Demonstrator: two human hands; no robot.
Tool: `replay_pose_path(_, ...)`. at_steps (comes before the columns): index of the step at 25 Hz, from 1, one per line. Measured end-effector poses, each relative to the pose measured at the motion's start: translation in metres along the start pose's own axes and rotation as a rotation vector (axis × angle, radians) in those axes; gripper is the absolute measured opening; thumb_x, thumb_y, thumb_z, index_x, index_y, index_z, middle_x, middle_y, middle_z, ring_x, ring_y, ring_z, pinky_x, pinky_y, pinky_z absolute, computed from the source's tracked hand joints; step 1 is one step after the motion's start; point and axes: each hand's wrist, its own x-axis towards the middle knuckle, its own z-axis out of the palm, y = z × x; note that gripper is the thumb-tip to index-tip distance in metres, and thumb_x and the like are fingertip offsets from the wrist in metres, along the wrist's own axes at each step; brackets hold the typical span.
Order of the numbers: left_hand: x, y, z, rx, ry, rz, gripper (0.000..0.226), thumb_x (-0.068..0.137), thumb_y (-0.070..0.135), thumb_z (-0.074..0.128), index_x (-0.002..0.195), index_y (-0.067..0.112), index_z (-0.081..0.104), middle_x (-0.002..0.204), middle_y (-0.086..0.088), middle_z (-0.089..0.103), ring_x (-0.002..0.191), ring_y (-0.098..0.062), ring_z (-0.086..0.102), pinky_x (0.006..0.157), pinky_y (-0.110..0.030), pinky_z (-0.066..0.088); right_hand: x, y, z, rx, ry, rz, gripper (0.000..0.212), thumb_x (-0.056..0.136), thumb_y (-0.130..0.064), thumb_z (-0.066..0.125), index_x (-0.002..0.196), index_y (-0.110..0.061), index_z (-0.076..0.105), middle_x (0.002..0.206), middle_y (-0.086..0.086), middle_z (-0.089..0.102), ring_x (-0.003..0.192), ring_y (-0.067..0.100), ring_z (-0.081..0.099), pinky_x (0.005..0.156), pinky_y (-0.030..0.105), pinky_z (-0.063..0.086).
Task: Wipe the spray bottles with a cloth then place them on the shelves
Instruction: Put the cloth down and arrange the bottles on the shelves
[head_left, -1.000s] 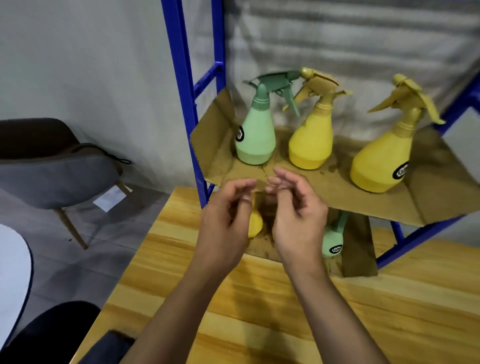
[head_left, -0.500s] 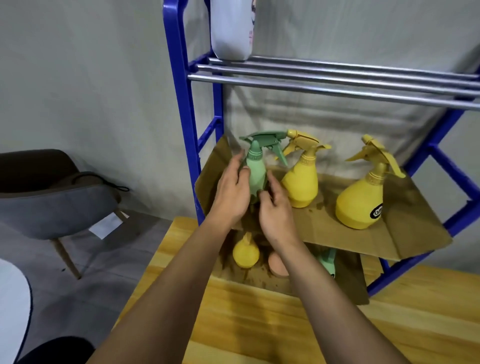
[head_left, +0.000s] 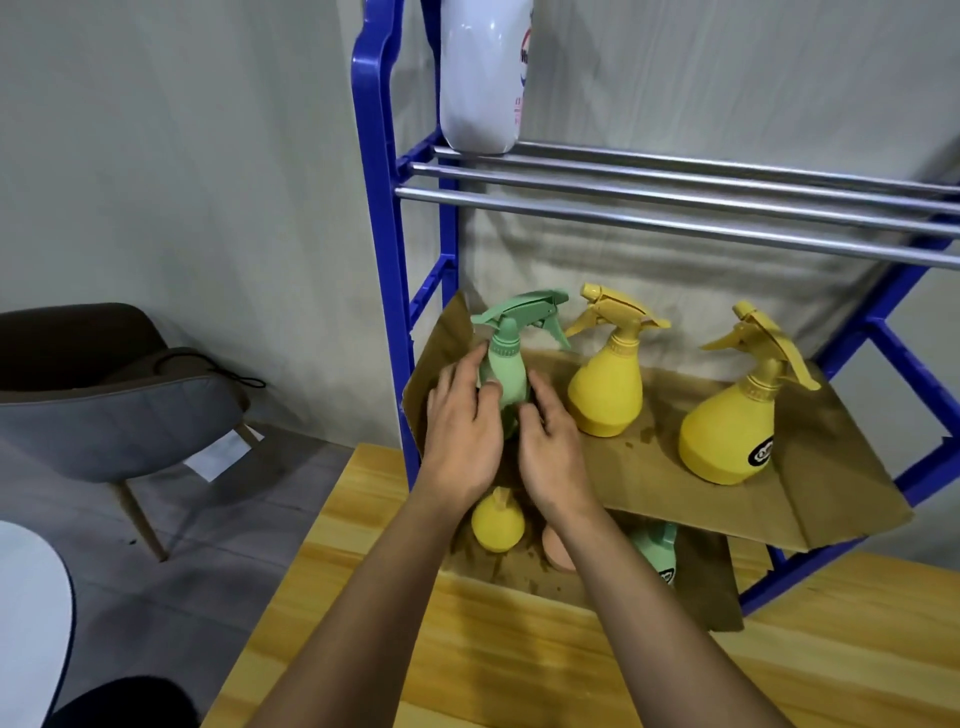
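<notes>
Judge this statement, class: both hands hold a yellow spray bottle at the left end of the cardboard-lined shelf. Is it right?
Wrong in one respect. The head view shows the left hand and right hand holding the green spray bottle, not a yellow one, at the left end of the cardboard-lined shelf.

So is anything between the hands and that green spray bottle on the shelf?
Nothing visible. The left hand and right hand cup the green spray bottle from both sides; the nearest yellow bottle stands apart beside it.
</notes>
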Motion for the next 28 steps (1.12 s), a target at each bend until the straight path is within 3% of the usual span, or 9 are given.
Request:
replay_pose_path(3, -0.013, 0.005, -0.001, 0.107, 0.054, 0.011, 0.044, 0.107, 0.025, 0.039, 0.150, 0.032, 0.043, 0.141, 0.005, 0.047, 0.126, -0.007, 0.036, 0.110, -0.027, 0.025, 0.007, -0.004, 0.001, 0.040, -0.049, 0.001, 0.045, 0.106, -0.018, 0.041, 0.150, -0.025, 0.046, 0.150, -0.004, 0.052, 0.136, 0.011, 0.048, 0.118, 0.038, 0.037)
replay_pose_path(6, -0.019, 0.008, -0.002, 0.041, 0.084, 0.007, 0.038, 0.107, 0.025, 0.042, 0.143, 0.033, 0.049, 0.130, 0.010, 0.046, 0.123, -0.006, 0.042, 0.109, -0.027, 0.032, 0.010, -0.003, 0.001, 0.055, -0.071, 0.005, 0.044, 0.106, -0.017, 0.041, 0.149, -0.026, 0.047, 0.148, -0.002, 0.053, 0.134, 0.012, 0.050, 0.116, 0.040, 0.039)
replay_pose_path(9, -0.024, 0.007, -0.004, -0.083, 0.076, -0.019, 0.035, 0.106, 0.022, 0.045, 0.137, 0.036, 0.053, 0.131, 0.008, 0.047, 0.117, 0.014, 0.045, 0.096, -0.002, 0.035, 0.004, 0.003, -0.002, -0.053, 0.085, -0.020, 0.043, 0.104, -0.025, 0.052, 0.147, -0.025, 0.048, 0.142, 0.001, 0.052, 0.131, 0.012, 0.050, 0.113, 0.037, 0.042)
replay_pose_path(11, -0.028, 0.003, -0.004, -0.124, 0.059, -0.037, 0.039, 0.107, 0.021, 0.045, 0.141, 0.037, 0.053, 0.138, 0.007, 0.046, 0.120, 0.022, 0.040, 0.090, 0.005, 0.033, -0.003, 0.007, -0.003, -0.028, 0.192, -0.078, 0.038, 0.099, -0.023, 0.061, 0.136, -0.026, 0.055, 0.129, -0.002, 0.059, 0.119, 0.007, 0.055, 0.104, 0.036, 0.049)
replay_pose_path(14, -0.030, -0.004, -0.001, -0.164, 0.019, -0.041, 0.043, 0.109, 0.023, 0.041, 0.149, 0.040, 0.048, 0.152, 0.009, 0.043, 0.142, 0.003, 0.036, 0.112, -0.016, 0.035, -0.011, 0.011, -0.002, 0.033, 0.188, -0.123, 0.033, 0.099, -0.018, 0.062, 0.131, -0.028, 0.062, 0.123, -0.009, 0.065, 0.116, 0.001, 0.059, 0.101, 0.030, 0.053)
replay_pose_path(17, -0.023, -0.004, 0.003, -0.167, -0.016, -0.063, 0.045, 0.111, 0.027, 0.039, 0.154, 0.041, 0.042, 0.152, 0.015, 0.043, 0.144, -0.003, 0.037, 0.122, -0.040, 0.034, -0.007, 0.007, -0.002, 0.102, 0.119, -0.074, 0.043, 0.100, -0.013, 0.056, 0.140, -0.028, 0.058, 0.133, -0.016, 0.063, 0.124, -0.003, 0.056, 0.107, 0.028, 0.049)
replay_pose_path(23, -0.010, -0.004, 0.008, -0.169, -0.030, -0.089, 0.045, 0.111, 0.029, 0.039, 0.153, 0.044, 0.041, 0.147, 0.015, 0.042, 0.144, -0.006, 0.037, 0.124, -0.042, 0.030, 0.006, 0.004, -0.004, 0.088, 0.079, 0.023, 0.048, 0.102, -0.017, 0.052, 0.147, -0.032, 0.050, 0.147, -0.014, 0.054, 0.135, 0.002, 0.049, 0.116, 0.035, 0.042)
replay_pose_path(28, -0.010, -0.003, 0.011, -0.188, -0.038, -0.087, 0.054, 0.099, 0.044, 0.037, 0.153, 0.043, 0.043, 0.150, 0.010, 0.042, 0.146, -0.011, 0.037, 0.124, -0.046, 0.032, 0.009, 0.006, -0.004, 0.095, 0.094, 0.019, 0.048, 0.101, -0.017, 0.054, 0.147, -0.033, 0.051, 0.143, -0.017, 0.057, 0.129, -0.004, 0.052, 0.113, 0.029, 0.043)
